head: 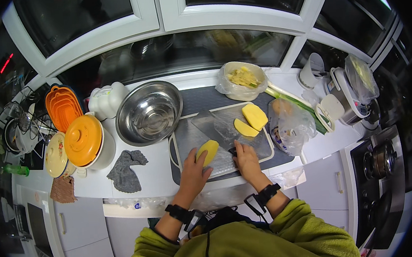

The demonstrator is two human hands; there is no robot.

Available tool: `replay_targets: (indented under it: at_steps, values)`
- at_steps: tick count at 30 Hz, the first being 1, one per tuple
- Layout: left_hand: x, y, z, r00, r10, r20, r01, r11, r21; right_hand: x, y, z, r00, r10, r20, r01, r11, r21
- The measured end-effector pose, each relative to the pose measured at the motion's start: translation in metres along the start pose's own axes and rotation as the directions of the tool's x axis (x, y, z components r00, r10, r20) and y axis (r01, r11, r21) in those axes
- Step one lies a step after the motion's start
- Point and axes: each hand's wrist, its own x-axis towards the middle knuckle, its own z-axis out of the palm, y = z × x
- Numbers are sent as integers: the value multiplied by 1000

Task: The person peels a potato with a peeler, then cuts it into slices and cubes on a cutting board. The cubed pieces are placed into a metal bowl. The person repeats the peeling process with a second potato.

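Observation:
My left hand (191, 173) has its fingers and thumb around a peeled yellow potato piece (208, 152) on the cutting board (188, 133). To its right, my right hand (247, 161) is at the dark handle of a kitchen knife (207, 126); the palm hides most of the handle. The broad blade slants away to the upper left, with its face turned up, low over the board. Towards the board's far right, a larger peeled potato piece (255, 117) lies against a smaller cut piece (246, 128).
A steel basin (149, 113) stands left of the board, beside a grey cloth (129, 171) and an orange-lidded pot (84, 141). Behind the board is a bag-lined container (243, 93) of peelings. Green onions (296, 107) and a plastic bag (292, 132) lie to the right.

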Motion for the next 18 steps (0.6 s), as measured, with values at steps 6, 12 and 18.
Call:
replay_targets:
  at_steps: [6, 12, 18]
  values:
    - [6, -18, 30, 978, -208, 18, 208, 964, -163, 18, -9, -31, 997, -29, 78, 25, 998, 55]
    - [8, -6, 34, 988, -119, -102, 108, 988, -109, -13, -29, -100, 996, 87, -15, -72, 894, 442]
    - [18, 6, 34, 976, -203, -84, 199, 979, -54, -63, -46, -116, 973, 191, 128, -225, 905, 362]
